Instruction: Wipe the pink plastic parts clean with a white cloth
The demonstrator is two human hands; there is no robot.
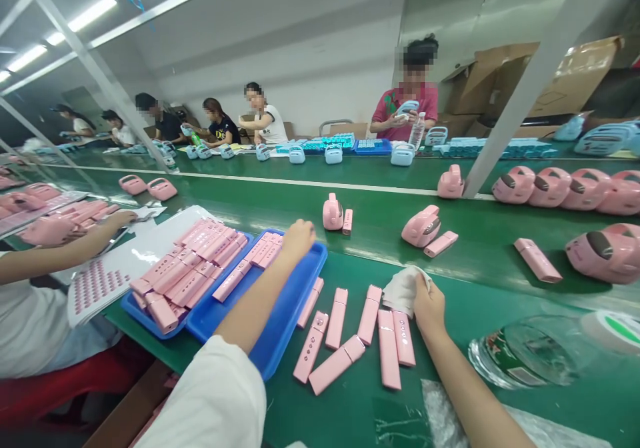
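Note:
My left hand point(299, 238) is over the far end of a blue tray point(260, 355), its fingers curled; anything inside them is hidden. Several pink stick-shaped pieces lie in that tray, among them a pink stick point(233, 280). My right hand point(431, 305) grips a crumpled white cloth point(404, 289) above the green table. Just left of it are more loose pink sticks, including one with a row of round marks point(404, 338) and a plain one point(389, 351). Another lies slanted point(337, 365) closer to me.
A second blue tray point(167, 333) is heaped with pink sticks. Beyond the table runs a green belt point(280, 198) carrying pink handled cases point(421, 227). A clear bottle point(540, 351) lies at right. A neighbour's arm point(75, 251) reaches in at left; co-workers sit opposite.

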